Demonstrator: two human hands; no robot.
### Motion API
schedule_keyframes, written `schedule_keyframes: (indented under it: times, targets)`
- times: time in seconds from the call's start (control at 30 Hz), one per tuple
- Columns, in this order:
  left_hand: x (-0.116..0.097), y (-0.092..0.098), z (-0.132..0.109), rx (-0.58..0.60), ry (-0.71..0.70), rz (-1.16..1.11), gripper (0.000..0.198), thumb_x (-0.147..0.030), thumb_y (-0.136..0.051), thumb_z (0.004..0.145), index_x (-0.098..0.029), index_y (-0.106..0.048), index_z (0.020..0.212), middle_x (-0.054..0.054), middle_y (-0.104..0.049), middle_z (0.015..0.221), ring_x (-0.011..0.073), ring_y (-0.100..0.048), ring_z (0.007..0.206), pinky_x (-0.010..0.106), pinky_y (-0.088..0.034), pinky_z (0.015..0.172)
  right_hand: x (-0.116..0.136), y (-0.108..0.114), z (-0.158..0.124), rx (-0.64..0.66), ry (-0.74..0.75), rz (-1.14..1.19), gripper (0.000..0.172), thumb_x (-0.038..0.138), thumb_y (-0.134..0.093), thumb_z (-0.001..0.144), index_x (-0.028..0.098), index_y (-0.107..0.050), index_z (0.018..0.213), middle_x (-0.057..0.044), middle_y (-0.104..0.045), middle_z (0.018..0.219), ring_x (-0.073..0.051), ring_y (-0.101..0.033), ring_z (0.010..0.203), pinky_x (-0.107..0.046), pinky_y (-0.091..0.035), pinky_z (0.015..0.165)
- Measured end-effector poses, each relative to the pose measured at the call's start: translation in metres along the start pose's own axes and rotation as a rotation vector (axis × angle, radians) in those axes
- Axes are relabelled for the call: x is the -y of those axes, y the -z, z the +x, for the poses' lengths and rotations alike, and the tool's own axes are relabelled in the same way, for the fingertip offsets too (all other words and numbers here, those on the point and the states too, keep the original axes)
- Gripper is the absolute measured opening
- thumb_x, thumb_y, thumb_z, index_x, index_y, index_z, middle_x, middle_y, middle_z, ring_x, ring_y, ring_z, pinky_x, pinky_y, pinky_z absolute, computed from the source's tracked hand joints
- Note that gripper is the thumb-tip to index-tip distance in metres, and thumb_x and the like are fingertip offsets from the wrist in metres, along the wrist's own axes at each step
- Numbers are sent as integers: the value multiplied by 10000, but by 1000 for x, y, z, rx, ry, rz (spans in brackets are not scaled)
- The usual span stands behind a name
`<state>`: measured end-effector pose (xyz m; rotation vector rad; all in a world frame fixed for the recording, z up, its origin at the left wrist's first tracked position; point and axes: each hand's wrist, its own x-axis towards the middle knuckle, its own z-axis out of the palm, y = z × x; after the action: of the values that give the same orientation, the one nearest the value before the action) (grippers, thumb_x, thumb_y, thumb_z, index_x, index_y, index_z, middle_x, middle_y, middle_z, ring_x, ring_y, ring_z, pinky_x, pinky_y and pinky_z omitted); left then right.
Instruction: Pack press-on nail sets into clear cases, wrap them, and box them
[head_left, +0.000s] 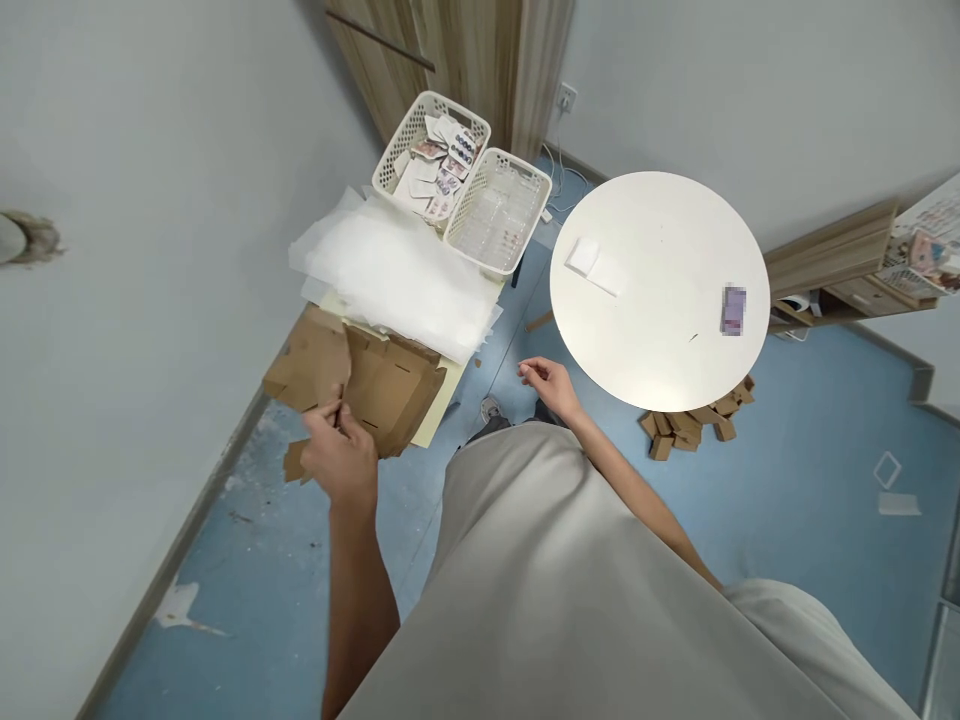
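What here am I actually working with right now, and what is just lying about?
In use: left hand gripping the flat cardboard blanks; right hand open, empty.
Lying about: white sheets, card basket, clear-tray basket, round table, small boxes on floor.

Open floor [517,310] between cardboard stack [382,385] and table [660,300]

Two white baskets [484,152] sat touching beyond a pile of white sheets [397,275]. A round table [660,330] held a phone [733,310], with small boxes [694,425] heaped beneath.
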<state>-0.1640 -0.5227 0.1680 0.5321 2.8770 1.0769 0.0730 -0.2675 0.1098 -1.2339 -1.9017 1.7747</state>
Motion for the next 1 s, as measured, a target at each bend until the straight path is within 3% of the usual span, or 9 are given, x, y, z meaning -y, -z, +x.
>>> schedule_keyframes:
  times: [0.17, 0.23, 0.3, 0.4, 0.5, 0.63, 0.8, 0.87, 1.0]
  targets:
    - [-64, 13, 2, -166, -126, 84, 348, -330, -553, 1071, -204, -743, 1334, 131, -832, 1321, 344, -811, 1219, 537, -647, 1056, -9, 32, 13, -3, 16, 68, 448, 641, -637, 994, 236, -804, 1085, -85, -838, 1031, -240, -783, 883, -386, -625, 860]
    - [-98, 1, 0, -229, -235, 42, 405, -335, -566, 1085, -222, -758, 1423, 109, -815, 1375, 320, -800, 1255, 505, -651, 1082, -12, 52, 19, -26, 10, 106, 468, 669, -656, 978, 234, -805, 1063, -84, -832, 1006, -237, -779, 871, -392, -635, 865]
    - [-137, -23, -4, -213, -404, -29, 435, -306, -552, 1096, -245, -746, 1481, 80, -791, 1434, 292, -755, 1353, 481, -624, 1161, -12, 77, 26, -55, -1, 161, 496, 706, -686, 954, 233, -803, 1043, -84, -828, 995, -236, -780, 873, -397, -645, 883]
    - [-199, -78, -19, 27, -645, -99, 477, -255, -487, 1103, -251, -725, 1516, 63, -753, 1505, 287, -626, 1519, 532, -522, 1296, -6, 121, 35, -114, 0, 252, 551, 761, -699, 942, 233, -803, 1058, -85, -832, 1025, -235, -790, 905, -396, -653, 908]
    - [-252, -146, -40, 300, -798, -164, 496, -230, -458, 1091, -259, -726, 1508, 61, -741, 1522, 297, -488, 1632, 618, -405, 1369, 2, 172, 36, -196, 27, 338, 646, 831, -612, 982, 226, -804, 1103, -99, -836, 1071, -238, -801, 944, -385, -656, 905]
    - [-295, -238, -72, 559, -1059, -225, 588, -149, -320, 1121, -272, -653, 1590, 67, -658, 1630, 251, -390, 1688, 615, -318, 1409, -7, 237, 24, -320, 35, 444, 818, 891, -349, 1054, 214, -773, 1233, -136, -829, 1140, -263, -807, 1052, -398, -663, 920]
    - [-308, -339, -111, 910, -1289, -209, 616, -131, -261, 1143, -243, -566, 1666, 100, -590, 1694, 234, -318, 1715, 598, -318, 1414, -69, 294, 14, -596, -104, 410, 679, 836, -710, 919, 210, -741, 1181, -131, -823, 1122, -294, -804, 1079, -401, -672, 904]
    - [-304, -374, -125, 1051, -1320, -175, 616, -128, -284, 1140, -249, -536, 1689, 105, -568, 1712, 232, -306, 1718, 598, -305, 1421, -103, 304, 15, -699, -196, 435, 645, 800, -745, 899, 194, -736, 1120, -135, -824, 1081, -291, -812, 1018, -410, -677, 887]
    - [-291, -434, -149, 1264, -1330, -81, 628, -81, -374, 1098, -245, -543, 1680, 116, -546, 1726, 246, -333, 1712, 614, -280, 1427, -163, 310, 16, -765, -395, 487, 533, 738, -729, 921, 210, -693, 986, -103, -807, 938, -270, -820, 901, -398, -667, 829]
